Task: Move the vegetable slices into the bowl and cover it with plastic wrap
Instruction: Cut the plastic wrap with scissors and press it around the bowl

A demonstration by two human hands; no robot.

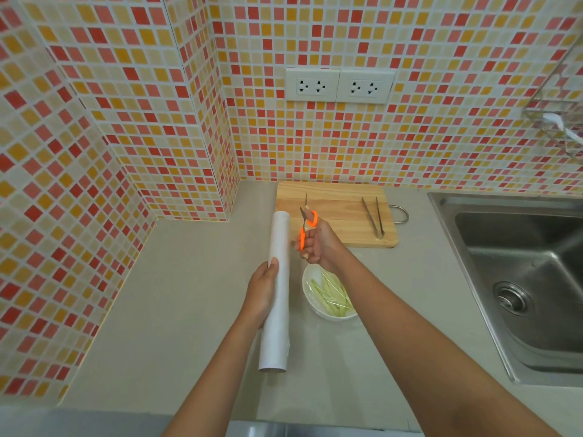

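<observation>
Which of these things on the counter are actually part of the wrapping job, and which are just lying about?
In use:
- roll of plastic wrap, in the left hand
- orange scissors, in the right hand
- white bowl with vegetable slices

Lying about:
- tongs on the cutting board
- sink
- wall sockets

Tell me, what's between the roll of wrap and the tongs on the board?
In the head view, the right hand holding orange scissors sits between the plastic wrap roll and the tongs.
</observation>
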